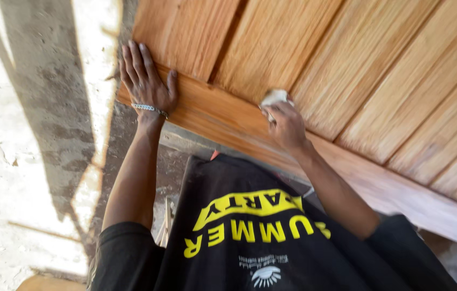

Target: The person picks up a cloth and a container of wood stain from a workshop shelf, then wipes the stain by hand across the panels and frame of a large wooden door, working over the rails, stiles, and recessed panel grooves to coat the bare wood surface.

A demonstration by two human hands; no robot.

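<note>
A large wooden door panel (347, 75) with slanted grooved boards and a smooth frame rail lies in front of me. My left hand (145, 78) rests flat on the panel's corner, fingers spread, a silver bracelet on the wrist. My right hand (285, 124) presses a small pale folded piece, cloth or sandpaper (273, 97), against the frame rail where it meets the boards. I wear a black shirt with yellow lettering.
Dusty concrete ground (18, 161) lies to the left, crossed by long shadows and bright sun patches. Thin wooden sticks (164, 226) lie below the panel near my body. The panel's lower edge runs diagonally to the right.
</note>
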